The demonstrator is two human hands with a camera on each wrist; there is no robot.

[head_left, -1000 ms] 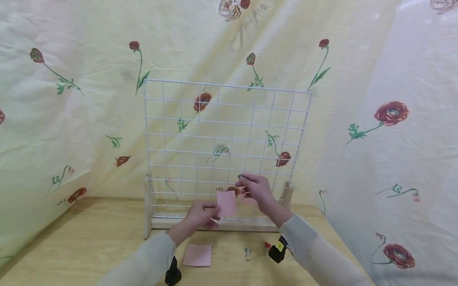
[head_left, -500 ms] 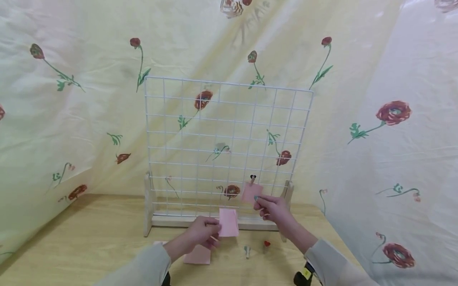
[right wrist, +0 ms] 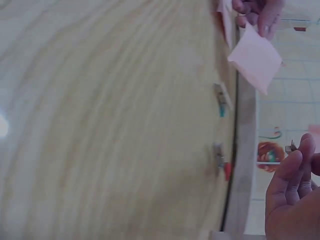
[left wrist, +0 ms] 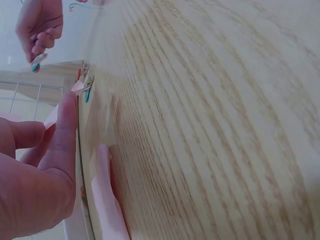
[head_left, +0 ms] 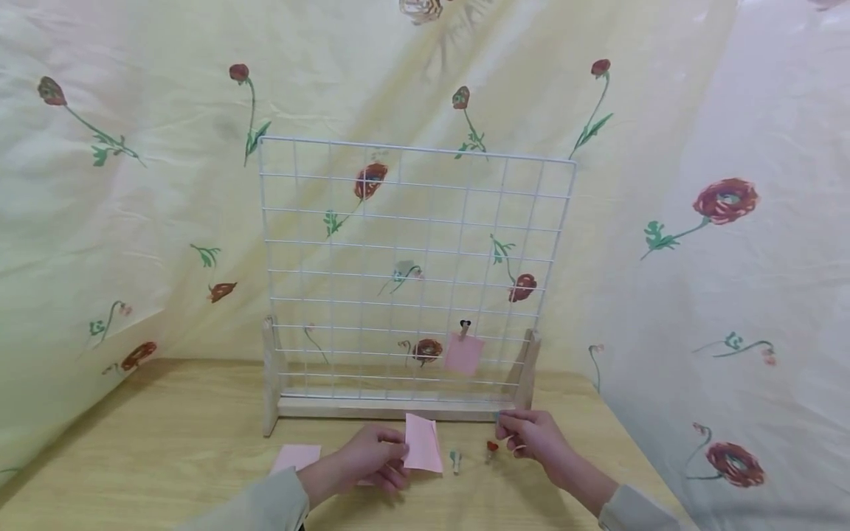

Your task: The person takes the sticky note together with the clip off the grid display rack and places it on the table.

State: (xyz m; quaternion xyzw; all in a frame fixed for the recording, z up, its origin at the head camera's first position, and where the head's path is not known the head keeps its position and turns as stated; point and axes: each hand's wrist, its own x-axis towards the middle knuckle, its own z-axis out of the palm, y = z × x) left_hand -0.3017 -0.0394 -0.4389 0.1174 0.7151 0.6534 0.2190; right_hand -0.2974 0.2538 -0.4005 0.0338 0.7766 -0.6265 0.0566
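Note:
A pink paper note (head_left: 423,444) is pinched by its left edge in the left hand (head_left: 373,459), above the table in front of the rack's base. The right hand (head_left: 541,446) pinches a small clip with a teal end (left wrist: 36,66) between thumb and fingers, right of the note and the loose clips. On the table between the hands lie a teal-ended clip (head_left: 455,462) and a red-ended clip (head_left: 491,451). Another pink note (head_left: 464,352) hangs on the white wire grid (head_left: 413,214) under a clip with a black top (head_left: 465,329).
Wooden feet and a bar (head_left: 398,408) hold the grid upright on the wooden table (head_left: 179,435). More pink paper (head_left: 299,456) lies on the table by the left forearm, partly hidden. Flowered cloth (head_left: 664,147) hangs behind and at both sides.
Both hands have moved down, away from the grid, the left with its note and the right with its clip; the right also moved rightward. The hanging note and its black-topped clip came into plain view.

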